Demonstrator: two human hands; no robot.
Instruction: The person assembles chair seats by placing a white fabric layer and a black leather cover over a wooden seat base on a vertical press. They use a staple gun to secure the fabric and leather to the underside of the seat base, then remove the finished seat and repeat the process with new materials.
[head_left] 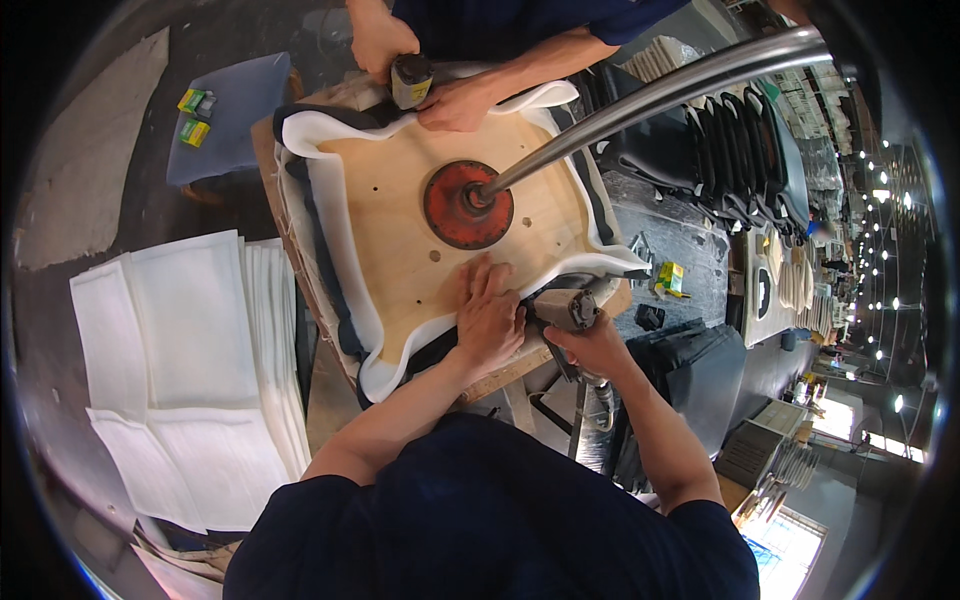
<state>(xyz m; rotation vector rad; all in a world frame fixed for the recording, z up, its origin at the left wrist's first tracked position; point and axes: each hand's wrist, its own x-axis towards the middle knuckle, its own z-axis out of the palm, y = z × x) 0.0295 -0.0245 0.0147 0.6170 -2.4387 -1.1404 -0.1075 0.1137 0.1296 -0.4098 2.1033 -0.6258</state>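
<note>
A square plywood seat panel (pixel 390 200) lies in front of me, with white padding (pixel 345 240) curling up round its edges and a black cover (pixel 430 352) beneath. My left hand (pixel 488 318) bends over the near edge, some fingers resting on the wood. Its thumb side is closed at the black cover, though the grip is partly hidden. In my right hand (pixel 595 345) is a staple gun (pixel 568 308), its nose close to my left fingers at that edge. A red round plate (pixel 470 205) on a metal rod (pixel 650 105) presses on the panel's middle.
Across the panel, a co-worker's hands (pixel 460 105) work with another staple gun (pixel 411 80). White padding sheets (pixel 190 320) are stacked at left. Small boxes (pixel 194 132) sit on a blue-grey seat (pixel 230 105). Black covers (pixel 750 160) and another small box (pixel 670 278) are at right.
</note>
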